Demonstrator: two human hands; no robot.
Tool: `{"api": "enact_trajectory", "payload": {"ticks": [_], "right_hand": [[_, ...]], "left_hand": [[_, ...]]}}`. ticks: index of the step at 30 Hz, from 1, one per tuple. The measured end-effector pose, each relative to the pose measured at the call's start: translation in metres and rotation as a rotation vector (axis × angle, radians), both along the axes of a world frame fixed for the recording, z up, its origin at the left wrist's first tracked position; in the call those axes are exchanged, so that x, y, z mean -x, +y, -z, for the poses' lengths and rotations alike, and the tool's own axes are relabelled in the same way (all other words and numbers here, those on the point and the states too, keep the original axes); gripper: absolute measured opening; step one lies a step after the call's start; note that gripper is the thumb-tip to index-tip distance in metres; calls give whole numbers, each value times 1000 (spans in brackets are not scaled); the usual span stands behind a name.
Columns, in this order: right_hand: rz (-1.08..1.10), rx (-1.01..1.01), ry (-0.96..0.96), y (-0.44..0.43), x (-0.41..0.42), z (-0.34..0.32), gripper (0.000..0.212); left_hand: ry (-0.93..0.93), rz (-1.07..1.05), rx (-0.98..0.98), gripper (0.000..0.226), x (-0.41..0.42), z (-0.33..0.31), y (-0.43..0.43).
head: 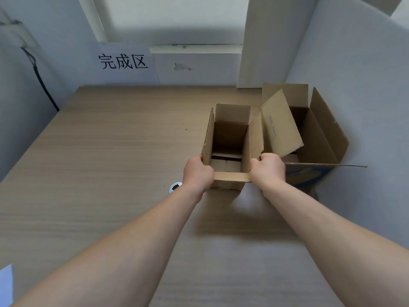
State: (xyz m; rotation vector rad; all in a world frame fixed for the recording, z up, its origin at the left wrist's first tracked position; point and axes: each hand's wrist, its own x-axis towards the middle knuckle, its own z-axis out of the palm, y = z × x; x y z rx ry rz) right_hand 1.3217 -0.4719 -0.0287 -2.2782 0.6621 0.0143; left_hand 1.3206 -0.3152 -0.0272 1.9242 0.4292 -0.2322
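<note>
A small open cardboard box [229,138] stands upright on the wooden table [110,151], its four top flaps raised. My left hand [198,173] grips the box's left wall near the front corner. My right hand [269,168] grips the right wall at the opposite front corner. The inside of the box looks empty, with only the folded bottom flaps showing.
A larger open cardboard box [318,138] with blue print stands right of the small one, against the right wall. A paper sign [124,63] with black characters hangs on the back wall. A round white cable port [174,187] sits in the tabletop. A black cable [41,80] runs down the left wall.
</note>
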Motion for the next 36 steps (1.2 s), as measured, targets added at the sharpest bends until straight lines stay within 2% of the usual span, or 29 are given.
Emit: {"api": "enact_trajectory", "payload": {"ticks": [5,7,10,13,15,17,18,23,25,28,32,36], "right_hand": [[146,-194,-76,7,9,-7,39],[158,-207,-109,11,17,-16,46],[101,-179,-131,18,36,-23,61],[31,-138,-179,25,60,-27,65],[-27,-102,-202,31,77,-32,63],[-107,-51,-197,38,95,-38,58],[-160,-3,-188,43,104,-42,55],[-438,285,-165,75,155,-61,45],[-511,385,-167,92,172,-65,38],[-605,481,-180,123,196,-70,32],[-763,534,-262,168,225,-79,35],[-902,533,-266,214,252,-84,29]], "left_hand": [[-31,65,177,31,-7,6,-3],[-62,99,240,24,-4,2,-7],[-77,104,287,26,1,-3,-8],[-73,82,306,15,14,-7,1],[-80,97,181,20,29,-12,13],[-121,154,-25,47,49,-21,27],[-155,187,-131,53,62,-27,35],[-300,376,-542,38,133,-53,87],[-345,396,-638,30,160,-60,111],[-338,415,-776,37,198,-65,147],[-325,358,-906,41,250,-71,195],[-267,255,-976,43,304,-81,237]]}}
